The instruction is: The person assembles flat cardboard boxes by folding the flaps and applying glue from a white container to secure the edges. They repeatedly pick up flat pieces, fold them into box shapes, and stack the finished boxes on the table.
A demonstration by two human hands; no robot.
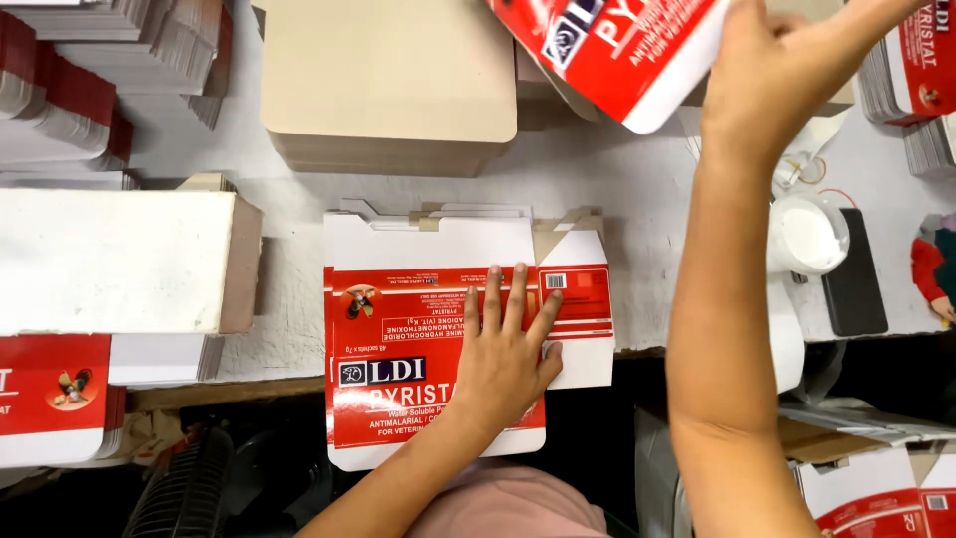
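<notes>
Left hand (503, 349) is pressed flat, fingers spread, on a red and white flattened carton (438, 339) near the bench edge, pinning it so it doesn't slide. It's holding nothing, just palm down with my forearm coming up from below. Further out, my right hand (782, 65) is stretched way forward, arm nearly straight, pinching the edge of a second red carton (607, 50) lifted off the bench, tilted. Plain brown card stack (388, 85) sits behind.

Two hands (503, 359), two loose red-and-white carton blanks (398, 309), one plain brown board stack (388, 80).
</notes>
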